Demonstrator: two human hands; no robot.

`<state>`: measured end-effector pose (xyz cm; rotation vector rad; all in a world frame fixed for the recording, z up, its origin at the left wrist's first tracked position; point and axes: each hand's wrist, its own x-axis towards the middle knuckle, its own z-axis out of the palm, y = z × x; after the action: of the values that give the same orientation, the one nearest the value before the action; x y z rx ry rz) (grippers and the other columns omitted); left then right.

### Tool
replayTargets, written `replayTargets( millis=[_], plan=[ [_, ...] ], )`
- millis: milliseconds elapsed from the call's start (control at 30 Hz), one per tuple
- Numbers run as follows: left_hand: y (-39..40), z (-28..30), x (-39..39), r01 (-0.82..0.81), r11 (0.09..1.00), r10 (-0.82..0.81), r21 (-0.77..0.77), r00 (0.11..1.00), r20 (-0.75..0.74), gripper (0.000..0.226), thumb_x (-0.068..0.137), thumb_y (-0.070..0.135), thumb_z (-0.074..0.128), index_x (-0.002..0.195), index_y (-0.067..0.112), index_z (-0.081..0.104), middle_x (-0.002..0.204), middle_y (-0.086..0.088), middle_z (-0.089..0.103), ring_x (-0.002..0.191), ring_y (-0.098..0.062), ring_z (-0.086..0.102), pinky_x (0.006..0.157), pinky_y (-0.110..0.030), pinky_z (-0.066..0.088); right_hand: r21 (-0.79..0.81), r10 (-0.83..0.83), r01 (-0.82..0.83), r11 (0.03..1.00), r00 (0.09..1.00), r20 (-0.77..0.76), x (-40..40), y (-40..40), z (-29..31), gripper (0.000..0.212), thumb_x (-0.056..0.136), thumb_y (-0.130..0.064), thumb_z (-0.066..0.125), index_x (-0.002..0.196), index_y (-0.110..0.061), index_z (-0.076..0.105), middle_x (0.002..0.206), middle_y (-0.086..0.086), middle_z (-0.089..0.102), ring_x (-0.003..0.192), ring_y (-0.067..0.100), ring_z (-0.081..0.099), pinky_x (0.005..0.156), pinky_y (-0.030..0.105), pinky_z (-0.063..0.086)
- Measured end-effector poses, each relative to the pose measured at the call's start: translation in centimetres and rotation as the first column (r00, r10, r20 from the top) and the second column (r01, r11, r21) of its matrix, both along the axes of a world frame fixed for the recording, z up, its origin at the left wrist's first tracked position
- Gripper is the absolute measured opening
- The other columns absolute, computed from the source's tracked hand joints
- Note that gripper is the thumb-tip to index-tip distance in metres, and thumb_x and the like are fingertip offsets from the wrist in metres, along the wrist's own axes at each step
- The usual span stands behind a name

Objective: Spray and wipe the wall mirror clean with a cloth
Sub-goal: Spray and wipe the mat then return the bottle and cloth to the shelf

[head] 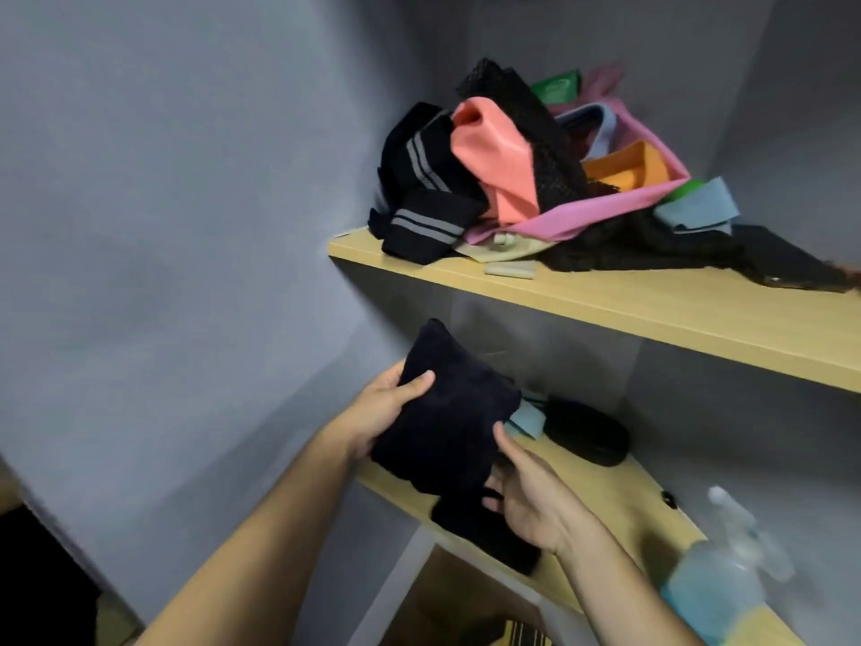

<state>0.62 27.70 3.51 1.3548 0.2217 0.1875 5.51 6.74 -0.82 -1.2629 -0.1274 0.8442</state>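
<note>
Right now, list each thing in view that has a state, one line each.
Cloth: folded, dark, held off the lower shelf by both hands.
Left hand: grips the cloth's left edge, thumb on top.
Right hand: grips the cloth's lower right, fingers curled under it.
Spray bottle: upright on the lower shelf, untouched, blue liquid inside.
Clothes pile: heaped loose on the upper shelf.
Black pouch: lying on the lower shelf.

Blurred and hidden parts, lower right and centre

The spray bottle (pixel 727 571) at lower right is blurred and cut by the bottom edge; the right hand (pixel 531 501) has fingers hidden behind the dark cloth (pixel 447 421).
</note>
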Motion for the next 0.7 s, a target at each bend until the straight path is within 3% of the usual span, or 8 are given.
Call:
replayTargets(
  millis=[100,167,267,333,500,600,700],
  plan=[
    [3.0,-1.1,1.8,0.028,0.997,-0.026,0.077,0.999,-0.034,0.03,0.104,0.021,0.061,0.133,0.016,0.064,0.125,-0.009,0.074,0.117,-0.027,0.07,0.101,-0.041,0.056,0.157,-0.188,0.188,0.97,0.982,-0.011,0.8,3.3,-0.1,0.057,0.087,-0.035,0.073,0.134,-0.011,0.055,0.123,0.007,0.072,0.116,0.025,0.068,0.109,0.049,0.045],
    [4.7,-2.1,2.9,0.006,0.981,0.004,0.192,0.999,-0.05,0.025,0.103,0.018,0.063,0.126,0.012,0.066,0.121,-0.01,0.075,0.114,-0.027,0.071,0.098,-0.039,0.057,0.177,-0.275,0.273,0.946,0.961,-0.012,1.4,5.2,-0.8,0.056,0.083,-0.022,0.078,0.132,-0.011,0.053,0.121,0.011,0.073,0.111,0.027,0.07,0.1,0.05,0.053],
    [6.7,-4.2,4.5,0.006,0.887,0.067,0.462,0.988,-0.141,0.014,0.099,0.02,0.07,0.111,0.017,0.065,0.114,-0.007,0.073,0.111,-0.028,0.07,0.099,-0.042,0.056,0.008,-0.372,0.372,0.928,0.927,0.048,1.9,7.3,-2.5,0.045,0.088,-0.008,0.075,0.125,-0.021,0.054,0.115,0.009,0.071,0.103,0.029,0.071,0.083,0.046,0.06],
    [7.6,-5.8,5.5,0.062,0.8,0.106,0.596,0.964,-0.243,0.025,0.095,0.023,0.075,0.109,0.018,0.055,0.119,-0.008,0.068,0.112,-0.027,0.066,0.102,-0.044,0.052,-0.08,-0.424,0.429,0.9,0.903,0.071,2.3,8.6,-4.3,0.04,0.09,-0.005,0.072,0.119,-0.025,0.053,0.116,0.01,0.068,0.102,0.029,0.07,0.086,0.049,0.06],
    [8.0,-8.5,7.0,0.132,0.694,0.13,0.708,0.944,-0.304,0.077,0.09,0.017,0.079,0.151,0.016,0.031,0.158,-0.007,0.039,0.139,-0.03,0.048,0.115,-0.043,0.04,-0.167,-0.524,0.53,0.832,0.848,0.081,3.7,11.0,-8.2,0.04,0.095,0.001,0.063,0.118,-0.028,0.048,0.112,0.009,0.065,0.098,0.028,0.067,0.089,0.051,0.059],
    [7.9,-9.4,7.8,0.048,0.592,0.161,0.804,0.971,-0.177,0.072,0.092,0.008,0.075,0.151,0.016,0.034,0.155,-0.01,0.043,0.14,-0.032,0.048,0.114,-0.046,0.043,-0.166,-0.531,0.544,0.823,0.839,0.118,4.5,12.1,-9.2,0.04,0.097,0.002,0.059,0.124,-0.026,0.048,0.11,0.005,0.064,0.097,0.023,0.066,0.092,0.05,0.057],
    [7.7,-10.6,8.2,0.095,0.375,0.166,0.922,0.972,-0.168,0.066,0.094,0.013,0.071,0.152,0.015,0.038,0.152,-0.01,0.045,0.139,-0.032,0.045,0.114,-0.046,0.043,-0.219,-0.472,0.487,0.845,0.873,0.12,5.6,13.6,-10.2,0.038,0.098,0.002,0.055,0.126,-0.023,0.048,0.109,0.005,0.065,0.096,0.024,0.066,0.092,0.049,0.057]
  ],
)
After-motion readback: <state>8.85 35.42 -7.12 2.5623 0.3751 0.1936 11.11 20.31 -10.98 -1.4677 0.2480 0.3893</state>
